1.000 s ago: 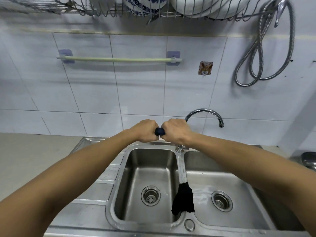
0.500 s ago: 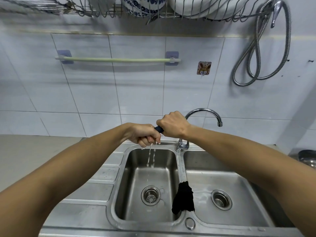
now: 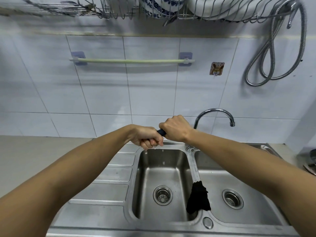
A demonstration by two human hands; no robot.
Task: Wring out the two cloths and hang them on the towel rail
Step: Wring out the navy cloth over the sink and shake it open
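A dark blue cloth [image 3: 161, 132] is twisted tight between my two fists above the back of the left sink basin; only a short piece shows between them. My left hand [image 3: 147, 138] grips its left end, knuckles turned down, with drops falling below it. My right hand [image 3: 176, 128] grips the other end, slightly higher. A black cloth [image 3: 198, 198] lies draped over the divider between the two basins. The pale green towel rail [image 3: 131, 61] is on the tiled wall above, with nothing on it.
The double steel sink [image 3: 193, 166] has a drainboard [image 3: 109, 187] on its left and a curved tap [image 3: 213, 112] behind the divider. A wire dish rack with bowls [image 3: 162, 7] hangs overhead. A metal hose [image 3: 273, 53] loops on the wall at right.
My hands have twisted the blue cloth in opposite directions: the right fist rose, the left rolled down. Water ran into the left basin and is down to drops.
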